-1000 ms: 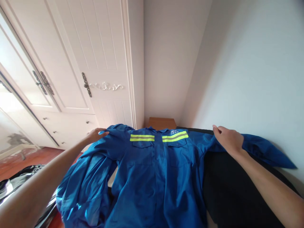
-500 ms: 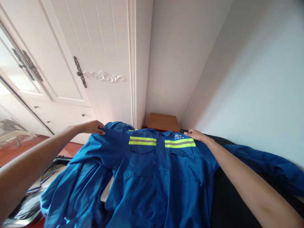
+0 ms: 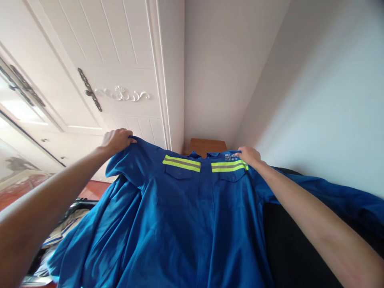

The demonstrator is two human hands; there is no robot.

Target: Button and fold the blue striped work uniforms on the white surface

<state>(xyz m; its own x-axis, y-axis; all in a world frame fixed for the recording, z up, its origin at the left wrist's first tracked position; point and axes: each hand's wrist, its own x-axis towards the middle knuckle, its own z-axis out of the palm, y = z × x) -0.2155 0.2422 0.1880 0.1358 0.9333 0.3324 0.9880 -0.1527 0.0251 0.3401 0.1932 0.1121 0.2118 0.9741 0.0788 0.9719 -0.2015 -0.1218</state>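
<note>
A blue work jacket [image 3: 180, 208] with yellow-and-grey reflective bands across the chest is stretched between my two hands, its front facing me. My left hand [image 3: 118, 140] is closed on the sleeve side at the left. At the right shoulder, beside the white printed lettering, my right hand [image 3: 249, 155] pinches the cloth. The collar stands between the hands, and two flap pockets show under the bands. The right sleeve trails off to the right edge. More blue cloth [image 3: 96, 232] hangs or lies under the left sleeve; whether it belongs to the same garment I cannot tell.
A white wardrobe [image 3: 129, 72] with dark metal handles rises at the left. Behind the collar stands a brown wooden cabinet [image 3: 207, 146]. A pale wall [image 3: 324, 100] is on the right, with a black surface [image 3: 294, 248] below it. Folded clothes [image 3: 66, 228] lie low at the left.
Both hands have lifted the jacket's shoulders higher, the left one most. The jacket's upper part is raised and pulled more upright. The view has shifted slightly.
</note>
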